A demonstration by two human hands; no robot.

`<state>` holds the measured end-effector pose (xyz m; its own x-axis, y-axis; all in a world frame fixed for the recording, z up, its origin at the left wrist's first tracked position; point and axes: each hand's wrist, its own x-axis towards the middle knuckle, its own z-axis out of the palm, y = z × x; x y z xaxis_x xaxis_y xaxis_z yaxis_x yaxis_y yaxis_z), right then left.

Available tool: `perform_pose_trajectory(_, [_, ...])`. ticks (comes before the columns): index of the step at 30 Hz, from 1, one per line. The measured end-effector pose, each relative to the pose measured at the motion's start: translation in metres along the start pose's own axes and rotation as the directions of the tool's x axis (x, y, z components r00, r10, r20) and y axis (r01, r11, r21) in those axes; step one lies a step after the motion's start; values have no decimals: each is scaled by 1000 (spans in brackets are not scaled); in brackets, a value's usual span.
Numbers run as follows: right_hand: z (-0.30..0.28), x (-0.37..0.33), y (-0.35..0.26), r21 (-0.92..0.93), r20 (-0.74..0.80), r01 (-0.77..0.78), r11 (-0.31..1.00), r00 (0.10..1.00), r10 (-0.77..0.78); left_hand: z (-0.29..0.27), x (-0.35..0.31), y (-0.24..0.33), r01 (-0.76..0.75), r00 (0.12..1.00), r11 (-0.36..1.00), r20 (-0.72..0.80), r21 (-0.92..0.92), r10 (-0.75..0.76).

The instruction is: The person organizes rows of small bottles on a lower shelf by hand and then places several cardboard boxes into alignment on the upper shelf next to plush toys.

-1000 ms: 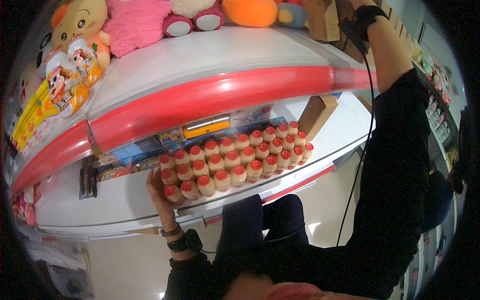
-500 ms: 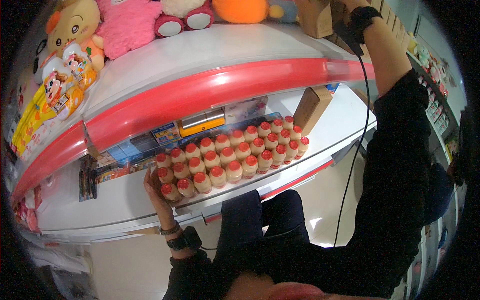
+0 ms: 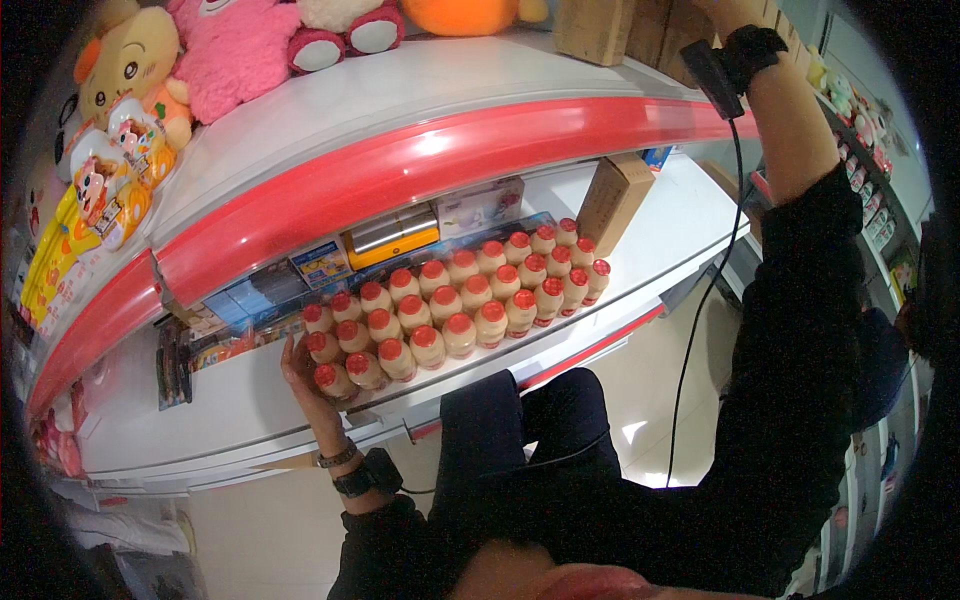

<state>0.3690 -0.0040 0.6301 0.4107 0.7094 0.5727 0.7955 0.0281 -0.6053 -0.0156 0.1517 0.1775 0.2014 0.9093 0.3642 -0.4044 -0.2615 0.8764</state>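
Observation:
On the white lower shelf stand several rows of small cream-coloured drink bottles with red foil caps, packed close together. My left hand rests against the left end of the rows, its fingers stretched along the outermost bottles. High at the far right, my right hand reaches among brown cardboard boxes on the upper counter. The picture's edge cuts it off, so its fingers and anything in them are hidden. A black device with a cable sits at that wrist.
A red-edged counter overhangs the shelf. Plush toys line its top. An upright carton stands right of the bottles; a yellow-and-silver box lies behind them. A black cable hangs from my right wrist.
The view has shifted slightly, so the counter and bottles sit a little farther left. My right hand remains among the boxes, and my left hand stays against the bottles.

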Motion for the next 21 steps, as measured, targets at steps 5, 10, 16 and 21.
perform_pose_trajectory(5, [46,-28,-19,133,-8,114,985,993,-114,-11,-6,0,-2,999,1000,-44,5,2])
perform_pose_trajectory(10, [43,-13,1,23,-128,80,997,989,-76,-3,-5,6,-10,1000,1000,-14,6,10])
perform_pose_trajectory(16, [38,-29,11,58,-78,60,996,995,-56,3,1,-4,-4,1000,998,19,-66,6])
perform_pose_trajectory(21, [49,-32,10,209,-81,18,978,997,-1,-4,-2,0,-61,998,998,11,28,61])
